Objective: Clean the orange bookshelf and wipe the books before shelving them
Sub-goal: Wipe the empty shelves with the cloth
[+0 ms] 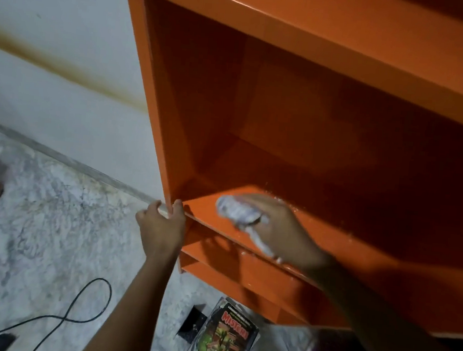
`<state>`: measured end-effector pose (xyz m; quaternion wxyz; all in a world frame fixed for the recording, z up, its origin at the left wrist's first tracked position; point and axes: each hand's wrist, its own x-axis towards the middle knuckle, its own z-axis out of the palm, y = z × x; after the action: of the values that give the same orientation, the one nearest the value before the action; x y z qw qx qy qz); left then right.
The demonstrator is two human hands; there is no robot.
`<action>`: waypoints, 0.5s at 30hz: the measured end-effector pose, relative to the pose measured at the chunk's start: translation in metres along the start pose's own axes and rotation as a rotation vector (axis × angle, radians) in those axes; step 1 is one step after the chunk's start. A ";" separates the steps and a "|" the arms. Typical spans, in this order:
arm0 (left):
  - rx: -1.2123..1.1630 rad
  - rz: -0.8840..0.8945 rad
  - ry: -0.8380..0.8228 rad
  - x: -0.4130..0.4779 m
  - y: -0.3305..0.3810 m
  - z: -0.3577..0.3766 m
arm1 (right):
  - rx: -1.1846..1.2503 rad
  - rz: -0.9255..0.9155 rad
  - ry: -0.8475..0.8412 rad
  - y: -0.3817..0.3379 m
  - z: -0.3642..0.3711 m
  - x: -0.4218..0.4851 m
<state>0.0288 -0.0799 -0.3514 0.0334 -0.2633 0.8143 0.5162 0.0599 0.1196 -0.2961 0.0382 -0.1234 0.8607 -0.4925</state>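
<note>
On floor (53, 215): book (224, 340) "MISTERI" | right hand (276, 227) grips cloth (235, 210) on bookshelf (359, 242)

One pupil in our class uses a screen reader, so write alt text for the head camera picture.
A person's right hand holds a crumpled white cloth on a shelf of the orange bookshelf, while the left hand grips the front edge of its side panel. Books lie on the floor below.

Left hand (162, 222) grips orange bookshelf (159, 90) side panel edge; right hand (273, 223) presses crumpled white cloth (238, 211) onto shelf board. Books (223, 339) on floor below.
</note>
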 end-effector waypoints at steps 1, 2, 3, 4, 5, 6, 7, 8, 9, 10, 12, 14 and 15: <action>-0.076 -0.133 -0.057 -0.003 -0.001 0.008 | -0.020 0.019 0.086 0.006 -0.021 0.010; -0.174 -0.237 -0.115 -0.005 0.000 0.015 | -0.027 0.055 0.147 0.012 -0.039 0.022; -0.274 -0.313 -0.155 -0.009 0.001 0.021 | -0.076 0.066 0.183 0.023 -0.056 0.034; -0.343 -0.356 -0.171 -0.011 0.004 0.025 | -0.135 0.047 0.193 0.031 -0.070 0.045; -0.376 -0.372 -0.177 -0.012 0.005 0.028 | -0.205 -0.004 0.184 0.042 -0.083 0.055; -0.388 -0.387 -0.184 -0.011 0.005 0.030 | -0.263 -0.062 0.171 0.053 -0.093 0.064; -0.392 -0.412 -0.189 -0.010 0.004 0.032 | -0.362 -0.116 0.161 0.067 -0.102 0.073; -0.389 -0.439 -0.198 -0.009 0.004 0.032 | -0.490 -0.147 0.166 0.077 -0.109 0.082; -0.384 -0.456 -0.209 -0.007 0.003 0.032 | -0.611 -0.168 0.177 0.085 -0.114 0.091; -0.380 -0.467 -0.221 -0.005 0.002 0.032 | -0.686 -0.183 0.163 0.092 -0.114 0.098; -0.371 -0.475 -0.246 -0.001 0.000 0.032 | -0.741 -0.208 0.051 0.098 -0.108 0.105; -0.377 -0.475 -0.254 -0.002 -0.001 0.033 | -0.733 -0.181 0.014 0.108 -0.096 0.104; -0.375 -0.474 -0.250 -0.002 -0.002 0.033 | -0.707 -0.164 0.067 0.114 -0.090 0.103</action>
<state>0.0242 -0.0512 -0.3678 0.2032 -0.3815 0.6109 0.6633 -0.0762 0.2240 -0.3419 -0.0748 -0.1812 0.9658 -0.1700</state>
